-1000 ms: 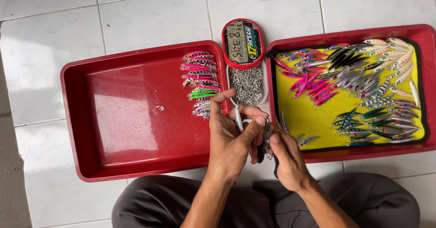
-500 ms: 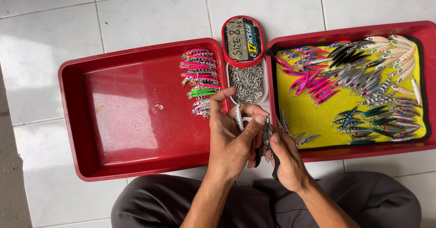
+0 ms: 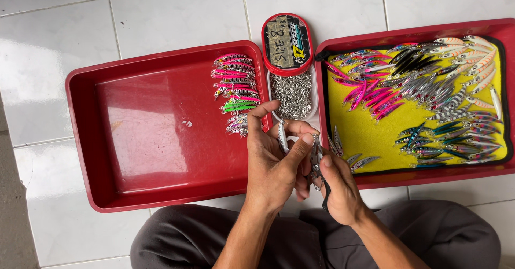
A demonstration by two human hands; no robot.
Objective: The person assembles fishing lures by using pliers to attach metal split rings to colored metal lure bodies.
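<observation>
— Which hand has the lure? From here they look tangled together.

— The left hand (image 3: 273,164); its thumb and forefinger are pinched on a small silver lure (image 3: 282,136), which stands nearly upright, long axis running away from the person's lap toward the trays; the other fingers curl loosely below it.

— And the right one?

— The right hand (image 3: 335,186) is wrapped shut around small pliers (image 3: 316,164); the tool's nose points up and slightly left, just beside the lure's lower end; whether the tips actually touch it I cannot tell, the fingers hide that spot.

— So the lure sits left of the pliers?

— Yes, left and a little farther out; the left hand carries it, the right comes at it from the side.

— What lies beyond?

— Right past the fingertips, a white tub of tiny metal rings (image 3: 292,93), its red lid (image 3: 287,43) behind it; to the left a red tray (image 3: 134,124) with a row of pink and green lures (image 3: 233,84); to the right another red tray (image 3: 418,175) with a yellow mat (image 3: 375,135) covered in loose lures.
</observation>
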